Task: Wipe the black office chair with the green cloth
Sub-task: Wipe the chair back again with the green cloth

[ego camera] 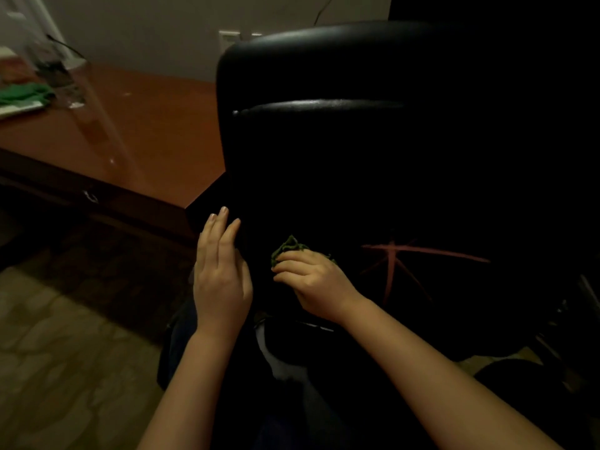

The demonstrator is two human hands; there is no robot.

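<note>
Right hand [316,280], fingers curled, grips bunched green cloth [289,247] against lower back of black office chair [341,164]. Left hand [222,271], fingers straight, rests flat on chair's left edge. Brown surface [146,131] behind, left.

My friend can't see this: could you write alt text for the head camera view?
A person's right hand holds a bunched green cloth against the black office chair, while the left hand rests flat on its edge.

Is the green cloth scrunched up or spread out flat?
Scrunched up. The green cloth is a crumpled wad gripped by the right hand, held against the black office chair.
</note>
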